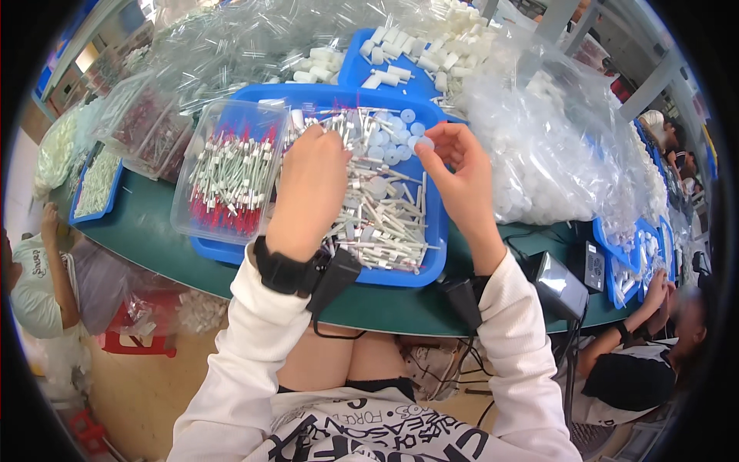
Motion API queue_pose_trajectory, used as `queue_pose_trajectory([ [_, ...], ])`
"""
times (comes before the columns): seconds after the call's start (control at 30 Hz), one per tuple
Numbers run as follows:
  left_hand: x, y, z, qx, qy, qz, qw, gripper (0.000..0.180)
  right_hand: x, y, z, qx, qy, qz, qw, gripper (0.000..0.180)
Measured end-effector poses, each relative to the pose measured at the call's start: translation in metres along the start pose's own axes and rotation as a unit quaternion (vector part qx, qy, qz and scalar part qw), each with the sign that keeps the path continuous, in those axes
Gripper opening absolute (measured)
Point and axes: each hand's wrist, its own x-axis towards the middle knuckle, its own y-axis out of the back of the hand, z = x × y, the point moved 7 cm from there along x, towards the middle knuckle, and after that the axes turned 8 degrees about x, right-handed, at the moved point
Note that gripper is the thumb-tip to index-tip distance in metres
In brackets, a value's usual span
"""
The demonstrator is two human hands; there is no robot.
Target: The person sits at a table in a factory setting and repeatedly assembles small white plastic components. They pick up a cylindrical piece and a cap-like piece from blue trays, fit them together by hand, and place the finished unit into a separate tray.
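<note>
Plainly, the right hand (460, 173) is pinching a small white disc-like cap (424, 143) between thumb and forefinger, holding it just above the far right part of the blue tray (436, 254), while the left hand (312, 181) is reaching down into the heap of thin white sticks (381, 215) with its fingers curled together; its back is hiding the fingertips, so I cannot tell whether it is gripping a stick or only sorting among them. The cap is sitting at the very tips of the fingers, and that is looking like the weak point: a light pinch on so small and smooth a piece could let it slip and drop among the loose caps (392, 142) lying just below, where it would be lost in the pile. The left hand digging could also be pushing sticks over the tray's near rim, since the heap is lying close to that edge. A clear box (231, 173) of red-tipped sticks is standing just to the left, touching the tray, and a careless wrist could be nudging it. As for the cap, its flat face seems to be turning towards the left hand, its short axis running roughly across the picture, though it is too small to be sure. The sticks are lying every way, with no common direction.
</note>
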Motion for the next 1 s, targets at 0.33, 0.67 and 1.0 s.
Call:
queue_pose_trajectory([
  [0.33, 0.001, 0.024, 0.001, -0.039, 0.015, -0.002, 0.999, 0.010, 0.000, -0.001, -0.001, 0.054, -0.015, 0.000, 0.998, 0.020],
  [0.67, 0.006, -0.009, -0.005, 0.100, -0.015, -0.100, 0.990, 0.016, -0.001, -0.004, 0.004, 0.036, -0.031, -0.019, 0.999, 0.021],
  [1.0, 0.009, 0.032, 0.031, -0.115, -0.075, 0.003, 0.991, 0.013, -0.001, -0.004, -0.010, 0.048, -0.051, -0.024, 0.997, 0.022],
])
